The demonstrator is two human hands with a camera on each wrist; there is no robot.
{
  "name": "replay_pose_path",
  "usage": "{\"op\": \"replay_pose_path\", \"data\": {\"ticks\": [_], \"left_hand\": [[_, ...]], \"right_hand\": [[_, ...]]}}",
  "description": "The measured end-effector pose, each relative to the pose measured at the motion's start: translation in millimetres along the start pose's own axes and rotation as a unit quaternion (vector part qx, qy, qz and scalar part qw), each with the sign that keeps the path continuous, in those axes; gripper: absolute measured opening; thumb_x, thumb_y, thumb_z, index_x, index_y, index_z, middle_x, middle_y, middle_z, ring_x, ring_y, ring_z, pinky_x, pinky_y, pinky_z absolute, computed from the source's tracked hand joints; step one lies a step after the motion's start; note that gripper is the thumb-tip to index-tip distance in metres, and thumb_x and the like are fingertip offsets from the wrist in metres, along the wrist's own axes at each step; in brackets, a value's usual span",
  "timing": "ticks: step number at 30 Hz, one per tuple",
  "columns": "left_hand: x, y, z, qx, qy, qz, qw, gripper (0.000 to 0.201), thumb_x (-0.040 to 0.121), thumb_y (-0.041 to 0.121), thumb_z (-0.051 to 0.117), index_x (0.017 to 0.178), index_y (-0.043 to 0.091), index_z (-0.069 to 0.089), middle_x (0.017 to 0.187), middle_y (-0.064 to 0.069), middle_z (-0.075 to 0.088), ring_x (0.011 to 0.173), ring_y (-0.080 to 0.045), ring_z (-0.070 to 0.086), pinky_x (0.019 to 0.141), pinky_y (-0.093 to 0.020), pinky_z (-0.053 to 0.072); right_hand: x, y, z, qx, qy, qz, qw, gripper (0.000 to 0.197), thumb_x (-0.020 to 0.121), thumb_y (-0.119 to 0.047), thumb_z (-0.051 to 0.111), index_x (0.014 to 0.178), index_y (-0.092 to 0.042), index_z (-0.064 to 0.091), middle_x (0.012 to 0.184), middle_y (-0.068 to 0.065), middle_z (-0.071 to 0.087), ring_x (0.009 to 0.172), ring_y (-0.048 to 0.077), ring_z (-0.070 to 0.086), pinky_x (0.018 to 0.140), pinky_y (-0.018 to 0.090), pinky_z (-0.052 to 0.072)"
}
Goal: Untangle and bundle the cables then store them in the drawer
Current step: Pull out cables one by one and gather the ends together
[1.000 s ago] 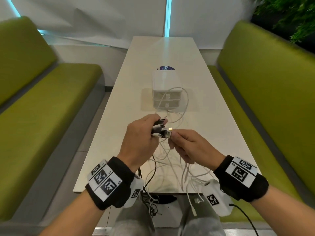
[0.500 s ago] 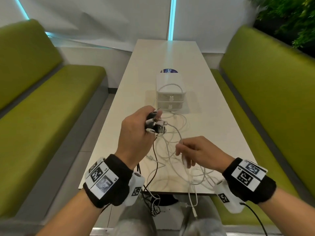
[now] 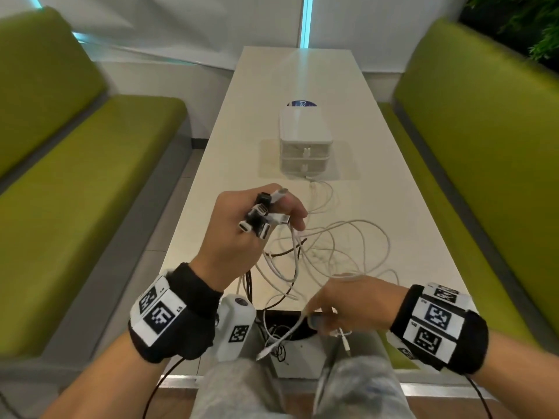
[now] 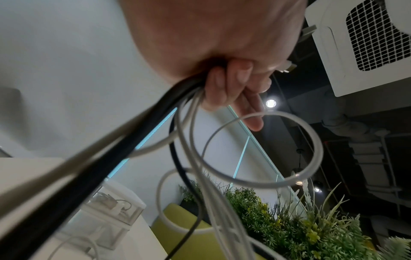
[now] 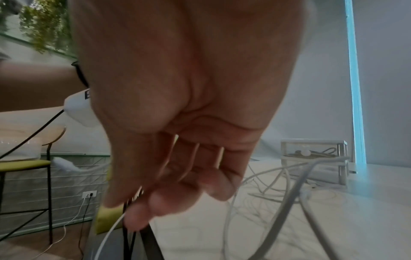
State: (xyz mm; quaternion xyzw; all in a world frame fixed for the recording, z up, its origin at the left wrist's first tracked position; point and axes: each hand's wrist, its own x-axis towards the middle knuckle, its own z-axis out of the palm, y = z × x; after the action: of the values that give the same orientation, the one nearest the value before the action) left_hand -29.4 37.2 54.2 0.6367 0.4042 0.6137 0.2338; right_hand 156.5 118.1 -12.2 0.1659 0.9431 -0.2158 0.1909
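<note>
Your left hand (image 3: 242, 237) is raised over the near half of the table (image 3: 393, 237), fingers curled round a cluster of plug ends (image 3: 263, 217); I count about 6 plugs fanned above the fist, some black, some white (blur makes the count loose). From that fist the cables (image 3: 326, 246) drop and sprawl in loose white loops on the table, running away from you toward the drawer unit (image 3: 305, 149), with 1 dark cable among them. Your right hand (image 3: 341, 306) sits lower, at the table's near edge, pinching 1 white cable (image 3: 290, 331) whose free end hangs toward your lap. The loose ends lie below and toward you, so the right hand is the nearer one to gather them; the left looks better kept as anchor. The drawer unit, 2 drawers stacked, stands well apart, straight ahead past the tangle. Both drawers look closed, and the upper one seems to hold some cables already. Bundling is not yet done.
</note>
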Motion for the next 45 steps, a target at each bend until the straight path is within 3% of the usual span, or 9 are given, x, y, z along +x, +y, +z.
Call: {"op": "replay_pose_path", "data": {"ticks": [5,9,12,16,21,28,34,42,45], "left_hand": [[0.2,18.3,4.8,-0.015,-0.004,-0.023,1.0,0.054,0.093,-0.018,0.034,0.078,0.027,0.059,0.086,-0.029,0.066,0.057,0.014,0.056,0.061,0.001,0.038],[-6.5,30.6,0.8,-0.068,0.026,-0.085,0.994,0.029,0.099,-0.008,0.03,0.087,-0.011,0.056,0.087,-0.039,0.062,0.039,0.009,0.05,0.048,-0.002,0.037],[-12.3,33.2,-7.1,-0.077,0.041,-0.1,0.991,0.033,0.1,0.023,0.039,0.088,0.0,0.06,0.063,-0.019,0.067,0.029,-0.015,0.024,0.033,-0.021,0.019],[-18.0,42.9,-10.0,-0.092,0.041,-0.099,0.99,0.034,0.095,0.039,0.043,0.085,0.014,0.063,0.054,-0.008,0.063,0.031,-0.017,0.02,0.034,-0.026,0.013],[-22.9,53.1,-3.9,-0.1,0.04,-0.105,0.989,0.034,0.091,0.044,0.046,0.079,0.019,0.065,0.048,-0.012,0.056,0.032,-0.01,0.023,0.036,-0.017,0.019],[-16.3,64.3,-5.5,-0.06,0.046,-0.086,0.993,0.032,0.096,0.031,0.042,0.08,0.011,0.062,0.046,-0.013,0.05,0.033,-0.005,0.031,0.039,-0.014,0.025],[-17.6,64.0,-11.4,-0.043,0.052,-0.094,0.993,0.031,0.1,0.024,0.043,0.077,0.015,0.062,0.045,-0.014,0.046,0.033,-0.004,0.032,0.04,-0.014,0.026],[-30.8,47.6,-11.3,-0.039,0.05,-0.151,0.987,0.029,0.098,0.012,0.038,0.079,0.01,0.06,0.045,-0.015,0.042,0.034,0.0,0.036,0.04,-0.012,0.027],[-29.9,48.0,-11.1,-0.038,0.04,-0.142,0.988,0.03,0.098,0.011,0.038,0.078,0.01,0.06,0.044,-0.008,0.044,0.035,0.0,0.036,0.041,-0.012,0.027]], "right_hand": [[5.7,7.3,-0.6,-0.043,0.014,0.075,0.996,0.033,0.094,-0.045,0.048,0.124,-0.036,0.057,0.122,-0.006,0.058,0.117,0.016,0.052,0.099,0.033,0.043],[2.2,7.9,6.5,-0.058,-0.005,0.076,0.995,0.035,0.097,-0.041,0.045,0.13,-0.034,0.052,0.12,-0.005,0.061,0.117,0.017,0.051,0.095,0.033,0.043],[-2.1,7.4,7.8,-0.045,-0.014,0.073,0.996,0.043,0.096,-0.043,0.047,0.138,-0.035,0.042,0.109,-0.006,0.067,0.106,0.015,0.057,0.088,0.032,0.044],[-10.7,-7.0,8.3,0.162,-0.079,0.03,0.983,0.067,0.085,-0.052,0.063,0.143,-0.045,0.029,0.09,-0.007,0.072,0.075,0.01,0.063,0.076,0.025,0.05],[-13.6,-41.6,17.0,0.418,0.021,-0.026,0.908,0.027,0.095,-0.044,0.051,0.116,-0.03,0.063,0.065,0.001,0.066,0.054,0.022,0.052,0.05,0.027,0.043],[10.1,-39.1,39.9,0.204,0.04,0.045,0.977,0.03,0.101,-0.039,0.039,0.112,-0.025,0.063,0.078,0.0,0.074,0.068,0.028,0.069,0.07,0.034,0.056],[28.0,-37.0,69.0,-0.123,-0.001,0.057,0.991,0.059,0.102,-0.033,0.035,0.152,-0.013,0.011,0.109,0.019,0.061,0.094,0.035,0.058,0.068,0.037,0.04],[31.9,-35.1,64.8,0.132,-0.032,0.013,0.991,0.033,0.098,-0.047,0.041,0.095,-0.024,0.065,0.081,-0.009,0.071,0.067,0.011,0.065,0.07,0.028,0.054],[41.1,-37.5,87.2,-0.001,-0.126,0.027,0.992,0.036,0.101,-0.038,0.039,0.112,-0.014,0.063,0.104,0.003,0.07,0.091,0.017,0.066,0.083,0.034,0.052]]}}
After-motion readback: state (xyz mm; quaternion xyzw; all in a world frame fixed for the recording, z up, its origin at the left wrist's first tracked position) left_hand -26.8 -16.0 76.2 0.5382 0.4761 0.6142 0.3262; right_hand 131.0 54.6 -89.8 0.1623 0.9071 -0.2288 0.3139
